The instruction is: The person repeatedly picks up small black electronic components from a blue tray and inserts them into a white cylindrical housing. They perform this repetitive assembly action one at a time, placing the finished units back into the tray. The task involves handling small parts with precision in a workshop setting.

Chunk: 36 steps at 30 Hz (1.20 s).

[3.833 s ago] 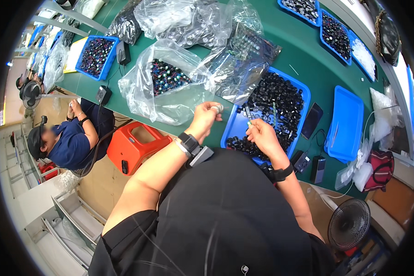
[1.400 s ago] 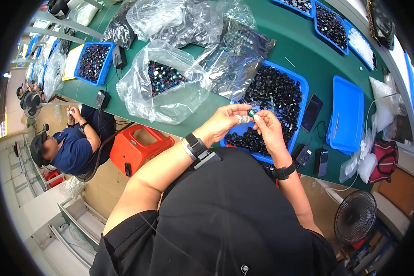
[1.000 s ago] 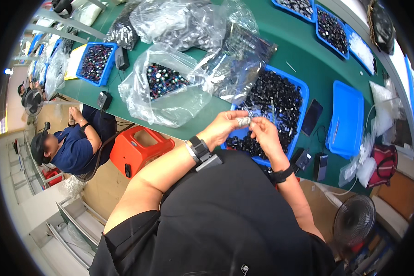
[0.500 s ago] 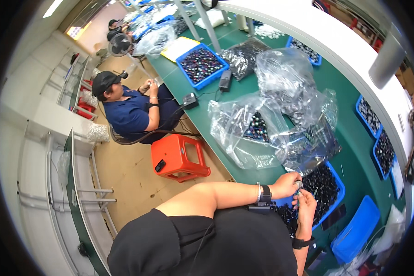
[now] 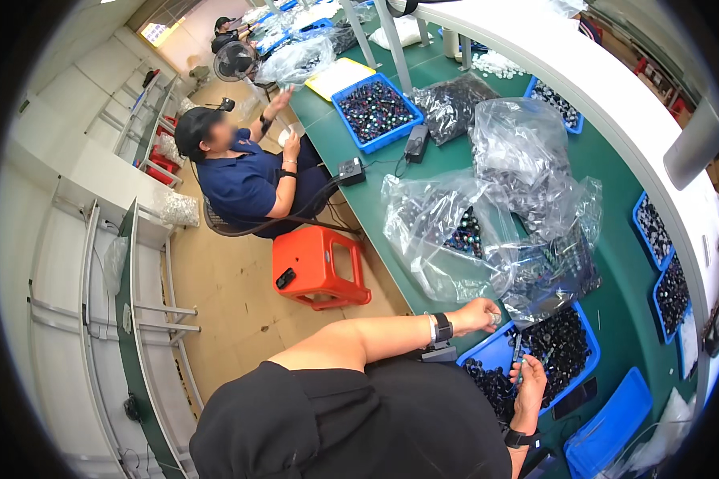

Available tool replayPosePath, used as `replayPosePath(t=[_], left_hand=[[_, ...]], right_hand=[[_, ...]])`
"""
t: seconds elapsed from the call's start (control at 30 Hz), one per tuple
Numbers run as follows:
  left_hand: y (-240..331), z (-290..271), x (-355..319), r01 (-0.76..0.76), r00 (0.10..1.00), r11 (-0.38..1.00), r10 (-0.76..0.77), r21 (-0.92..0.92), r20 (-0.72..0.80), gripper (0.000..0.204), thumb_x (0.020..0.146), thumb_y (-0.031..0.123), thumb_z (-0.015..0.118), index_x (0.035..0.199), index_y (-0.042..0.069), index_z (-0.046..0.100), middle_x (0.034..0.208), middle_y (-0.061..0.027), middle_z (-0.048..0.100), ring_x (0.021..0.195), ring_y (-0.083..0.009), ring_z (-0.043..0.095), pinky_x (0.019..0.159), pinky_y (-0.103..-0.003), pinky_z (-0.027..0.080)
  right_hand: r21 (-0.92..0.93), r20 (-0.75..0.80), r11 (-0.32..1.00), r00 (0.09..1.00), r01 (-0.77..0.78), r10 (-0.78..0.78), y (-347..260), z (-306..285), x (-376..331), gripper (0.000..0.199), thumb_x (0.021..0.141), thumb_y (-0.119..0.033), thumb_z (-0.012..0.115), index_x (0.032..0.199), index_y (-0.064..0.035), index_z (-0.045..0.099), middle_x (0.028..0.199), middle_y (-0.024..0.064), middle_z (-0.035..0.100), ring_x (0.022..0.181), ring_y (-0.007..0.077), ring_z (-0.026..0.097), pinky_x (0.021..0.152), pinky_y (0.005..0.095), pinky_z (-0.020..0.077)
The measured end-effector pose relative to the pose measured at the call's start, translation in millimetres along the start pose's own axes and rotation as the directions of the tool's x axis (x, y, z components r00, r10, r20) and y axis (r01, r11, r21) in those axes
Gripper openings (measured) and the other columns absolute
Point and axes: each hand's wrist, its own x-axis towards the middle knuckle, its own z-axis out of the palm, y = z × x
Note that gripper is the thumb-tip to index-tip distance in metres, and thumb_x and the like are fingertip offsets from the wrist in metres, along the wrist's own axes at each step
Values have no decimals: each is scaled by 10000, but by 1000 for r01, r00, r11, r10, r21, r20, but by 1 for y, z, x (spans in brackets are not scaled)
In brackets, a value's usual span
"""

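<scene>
"Slim strip (image 5: 518,346): where, and how's it handle?"

"Over the blue tray (image 5: 494,350), lower end pinched in my right grip (image 5: 527,377) (my left grip (image 5: 481,316) curls, contents unclear). Probably light, stiff, perhaps slippery; I'd hold that end."

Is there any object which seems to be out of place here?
Perhaps one: a small black object lies on the red stool, which is a seat, whereas many black parts are kept in the blue tray.

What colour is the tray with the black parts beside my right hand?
The tray is bright blue, showing best in the head view.
</scene>
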Motion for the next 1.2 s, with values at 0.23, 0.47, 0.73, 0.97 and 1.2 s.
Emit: replayPosePath(t=[0.23,0.47,0.73,0.97,1.2], left_hand=[[22,-10,-13,-221,949,919,280,328,-145,224,847,96,538,1039,-19,525,798,-74,590,679,-137,615,565,-279,495],[99,-96,10,-371,484,607,773,703,-411,279,778,105,596,1022,-23,559,932,-176,605,847,-287,597,775,-371,473],[59,-24,5,-481,768,337,608,810,203,261,803,116,637,1048,29,612,1045,-170,617,977,-300,599,852,-382,473],[-45,66,5,-600,789,217,4,770,614,335,781,91,572,1114,69,598,1017,-142,574,974,-330,563,844,-404,459],[-72,69,24,-623,776,281,108,730,621,269,786,36,574,1051,35,621,951,-140,624,868,-314,614,783,-373,495]], right_hand=[[-27,-30,999,999,25,-25,14,-5,-6,186,917,-106,511,1078,-22,553,815,68,624,642,117,577,544,230,448],[18,-69,999,997,43,-42,15,-10,-9,215,921,-116,501,1103,-7,539,850,86,621,662,117,563,550,227,432],[90,-208,996,978,4,15,23,-29,-13,242,921,-107,476,1135,-3,519,928,89,618,704,117,567,580,227,434],[97,-179,995,982,-37,54,44,-29,-19,209,926,-137,500,1095,-25,555,891,57,622,684,96,562,571,219,422],[128,-212,991,975,-43,70,50,-29,-24,198,917,-134,521,1077,-23,560,891,58,624,679,91,560,572,217,420]])
